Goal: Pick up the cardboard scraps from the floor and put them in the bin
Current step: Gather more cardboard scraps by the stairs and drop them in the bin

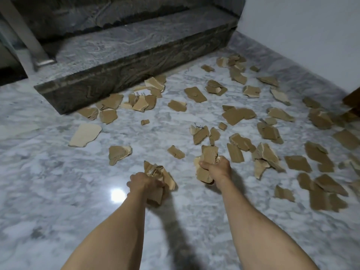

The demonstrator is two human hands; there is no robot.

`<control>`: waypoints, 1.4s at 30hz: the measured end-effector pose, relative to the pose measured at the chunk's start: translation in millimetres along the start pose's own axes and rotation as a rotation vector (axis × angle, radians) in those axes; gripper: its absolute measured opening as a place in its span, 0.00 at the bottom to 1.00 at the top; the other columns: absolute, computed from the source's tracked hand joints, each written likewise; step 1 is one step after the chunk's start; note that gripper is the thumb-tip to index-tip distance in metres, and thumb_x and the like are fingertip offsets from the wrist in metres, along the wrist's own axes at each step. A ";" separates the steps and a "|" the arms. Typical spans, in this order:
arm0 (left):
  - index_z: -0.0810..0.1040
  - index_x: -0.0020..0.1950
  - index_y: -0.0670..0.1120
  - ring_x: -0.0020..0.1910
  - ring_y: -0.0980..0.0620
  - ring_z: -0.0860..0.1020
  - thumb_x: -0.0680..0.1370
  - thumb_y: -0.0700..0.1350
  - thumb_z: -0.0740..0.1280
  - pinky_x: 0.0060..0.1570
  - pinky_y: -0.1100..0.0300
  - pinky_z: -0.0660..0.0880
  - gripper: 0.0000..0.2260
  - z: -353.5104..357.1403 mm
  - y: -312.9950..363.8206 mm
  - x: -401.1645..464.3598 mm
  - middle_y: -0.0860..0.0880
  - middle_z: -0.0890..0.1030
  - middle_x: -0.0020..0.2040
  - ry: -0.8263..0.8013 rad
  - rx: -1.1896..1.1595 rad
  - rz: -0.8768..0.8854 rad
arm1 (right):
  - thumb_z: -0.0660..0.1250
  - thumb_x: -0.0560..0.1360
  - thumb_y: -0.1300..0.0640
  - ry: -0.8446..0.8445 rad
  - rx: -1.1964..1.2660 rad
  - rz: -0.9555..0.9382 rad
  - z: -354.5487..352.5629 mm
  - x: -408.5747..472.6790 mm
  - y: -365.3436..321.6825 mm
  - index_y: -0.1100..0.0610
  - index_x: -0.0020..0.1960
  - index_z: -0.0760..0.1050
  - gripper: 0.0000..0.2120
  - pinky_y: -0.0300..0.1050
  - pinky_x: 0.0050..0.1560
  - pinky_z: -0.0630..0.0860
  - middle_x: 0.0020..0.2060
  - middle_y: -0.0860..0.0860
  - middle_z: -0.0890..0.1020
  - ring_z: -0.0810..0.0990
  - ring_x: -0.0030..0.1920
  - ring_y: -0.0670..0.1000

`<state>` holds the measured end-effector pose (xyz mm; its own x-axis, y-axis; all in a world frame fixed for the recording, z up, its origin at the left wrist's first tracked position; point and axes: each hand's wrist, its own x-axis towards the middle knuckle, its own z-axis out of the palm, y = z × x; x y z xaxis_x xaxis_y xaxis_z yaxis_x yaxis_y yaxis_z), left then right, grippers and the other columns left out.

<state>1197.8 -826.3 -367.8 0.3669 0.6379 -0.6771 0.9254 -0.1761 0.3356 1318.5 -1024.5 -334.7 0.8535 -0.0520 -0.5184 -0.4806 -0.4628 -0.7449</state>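
Several torn brown cardboard scraps (238, 115) lie scattered over the white marble floor (58, 191), thickest at the right and along the foot of the step. My left hand (143, 184) grips a bunch of scraps (161, 176) held above the floor. My right hand (216, 167) grips another bunch (207, 154), its pieces sticking out above and below the fist. A pale larger scrap (84, 135) lies to the left, and a scrap (118, 153) lies just beyond my left hand. No bin is in view.
A dark grey marble step (136, 61) crosses the back, with a metal railing post (29, 39) at the far left. A white wall (302, 36) stands at the back right, and a brown wooden edge (352, 98) shows at the right border.
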 end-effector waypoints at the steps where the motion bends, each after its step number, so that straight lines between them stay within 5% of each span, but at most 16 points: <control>1: 0.72 0.57 0.44 0.66 0.42 0.70 0.65 0.60 0.78 0.59 0.52 0.71 0.30 9.8 1.4 -3.0 0.45 0.70 0.60 0.029 0.073 -0.037 | 0.80 0.68 0.59 0.004 -0.002 -0.002 -4.8 9.4 -0.9 0.62 0.59 0.77 0.23 0.47 0.46 0.77 0.54 0.59 0.83 0.80 0.48 0.56; 6: 0.75 0.52 0.45 0.64 0.40 0.66 0.68 0.55 0.77 0.57 0.51 0.71 0.21 38.0 12.1 -1.6 0.45 0.65 0.61 0.137 0.102 -0.059 | 0.80 0.68 0.57 -0.065 -0.136 -0.036 -12.6 53.4 -9.3 0.61 0.65 0.71 0.31 0.46 0.50 0.76 0.61 0.58 0.80 0.80 0.58 0.59; 9: 0.77 0.50 0.45 0.48 0.44 0.77 0.69 0.55 0.73 0.44 0.56 0.75 0.17 39.2 19.9 0.1 0.47 0.77 0.50 0.120 0.197 0.056 | 0.78 0.70 0.56 -0.105 -0.236 -0.021 -13.5 73.2 -4.8 0.59 0.73 0.61 0.39 0.48 0.54 0.75 0.66 0.59 0.77 0.77 0.63 0.60; 11: 0.76 0.48 0.47 0.42 0.46 0.75 0.73 0.53 0.70 0.41 0.57 0.72 0.12 38.3 26.1 -9.9 0.47 0.81 0.47 0.131 0.190 0.069 | 0.77 0.71 0.55 -0.155 -0.280 0.016 -12.9 82.4 -3.0 0.58 0.76 0.56 0.42 0.50 0.58 0.75 0.68 0.59 0.75 0.76 0.65 0.61; 15: 0.69 0.51 0.46 0.45 0.45 0.72 0.77 0.49 0.68 0.44 0.56 0.67 0.11 32.3 43.5 -1.1 0.47 0.76 0.47 0.123 0.257 0.075 | 0.78 0.69 0.56 -0.089 -0.373 -0.017 4.7 93.0 14.3 0.57 0.68 0.63 0.34 0.54 0.58 0.76 0.63 0.58 0.76 0.77 0.62 0.61; 19: 0.78 0.54 0.43 0.46 0.45 0.77 0.70 0.56 0.75 0.44 0.56 0.72 0.21 23.3 60.7 20.6 0.45 0.80 0.49 -0.011 0.208 0.102 | 0.79 0.68 0.55 0.003 -0.434 -0.081 6.3 97.6 13.8 0.59 0.65 0.64 0.33 0.51 0.56 0.72 0.67 0.58 0.65 0.66 0.68 0.60; 21: 0.81 0.53 0.40 0.48 0.44 0.80 0.63 0.56 0.79 0.45 0.54 0.77 0.27 19.2 62.4 19.8 0.44 0.82 0.49 -0.044 0.112 0.092 | 0.79 0.68 0.57 -0.050 -0.389 -0.081 3.3 99.1 13.0 0.59 0.64 0.63 0.32 0.49 0.53 0.73 0.64 0.58 0.71 0.72 0.64 0.60; 26: 0.80 0.43 0.41 0.50 0.41 0.82 0.66 0.49 0.81 0.48 0.50 0.79 0.16 -3.4 51.6 17.7 0.42 0.83 0.46 0.036 -0.021 0.131 | 0.81 0.65 0.61 -0.203 -0.249 -0.077 8.7 83.2 8.9 0.56 0.65 0.62 0.36 0.48 0.49 0.77 0.59 0.56 0.78 0.79 0.57 0.58; 29: 0.81 0.44 0.39 0.49 0.42 0.82 0.66 0.48 0.81 0.45 0.51 0.78 0.16 -27.5 40.4 32.1 0.42 0.82 0.44 0.125 -0.105 0.186 | 0.81 0.66 0.58 -0.267 -0.103 -0.089 28.5 77.7 -9.0 0.54 0.71 0.62 0.41 0.53 0.59 0.77 0.64 0.54 0.78 0.77 0.62 0.57; 32: 0.81 0.47 0.37 0.47 0.43 0.81 0.65 0.47 0.83 0.44 0.52 0.78 0.20 -58.1 28.2 47.3 0.42 0.81 0.44 0.207 -0.212 0.161 | 0.79 0.68 0.53 -0.401 -0.301 -0.191 56.6 66.8 -30.3 0.52 0.78 0.56 0.46 0.52 0.66 0.72 0.71 0.51 0.71 0.71 0.69 0.55; 36: 0.77 0.49 0.41 0.50 0.42 0.79 0.68 0.46 0.80 0.51 0.51 0.79 0.18 -87.3 13.8 68.9 0.42 0.79 0.48 0.173 -0.251 0.097 | 0.77 0.70 0.53 -0.420 -0.478 -0.187 94.1 55.7 -39.5 0.57 0.75 0.57 0.41 0.50 0.60 0.74 0.70 0.55 0.71 0.72 0.67 0.58; 42: 0.73 0.53 0.43 0.65 0.39 0.68 0.70 0.52 0.77 0.62 0.49 0.71 0.20 -96.6 11.8 94.9 0.43 0.67 0.63 0.215 0.086 0.081 | 0.72 0.72 0.48 -0.267 -0.811 -0.215 124.0 49.8 -32.0 0.57 0.72 0.63 0.34 0.53 0.62 0.74 0.67 0.58 0.73 0.74 0.65 0.60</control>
<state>1234.3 -695.4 -364.8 0.4197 0.7627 -0.4920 0.9020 -0.2899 0.3200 1351.4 -902.6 -388.8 0.7847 0.2700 -0.5580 0.0626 -0.9301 -0.3620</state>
